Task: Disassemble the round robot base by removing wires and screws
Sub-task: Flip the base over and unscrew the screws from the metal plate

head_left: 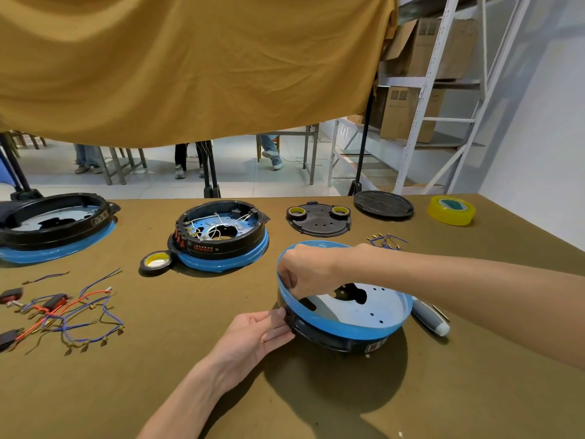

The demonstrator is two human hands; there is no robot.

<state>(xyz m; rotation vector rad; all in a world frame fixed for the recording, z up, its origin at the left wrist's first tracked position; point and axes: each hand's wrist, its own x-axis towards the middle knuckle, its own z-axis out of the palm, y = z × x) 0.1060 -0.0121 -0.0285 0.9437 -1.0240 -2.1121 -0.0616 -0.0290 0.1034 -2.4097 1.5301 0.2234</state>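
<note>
Three round bases sit on the table (316,407): one (345,315) nearest, one (221,237) left of it, and one (53,228) farther left still. Beyond the nearest base lie two black cover plates (318,221) (383,205). There is one yellow tape roll (451,210), one black tape roll (156,263) and two hands (253,340) (305,270).

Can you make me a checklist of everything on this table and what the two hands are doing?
Surface: brown table.
Job's things: round base tilted, blue rim up, held by both hands; wired base and a third base behind.
Clutter: black cover plate, round lid, yellow tape roll, black tape roll, screwdriver.
Hands: left hand grips the base's side; right hand pinches at its rim.
Cables: loose wires on the left; small bundle at the right.
Surroundings: hanging yellow cloth, shelves with boxes.
</note>
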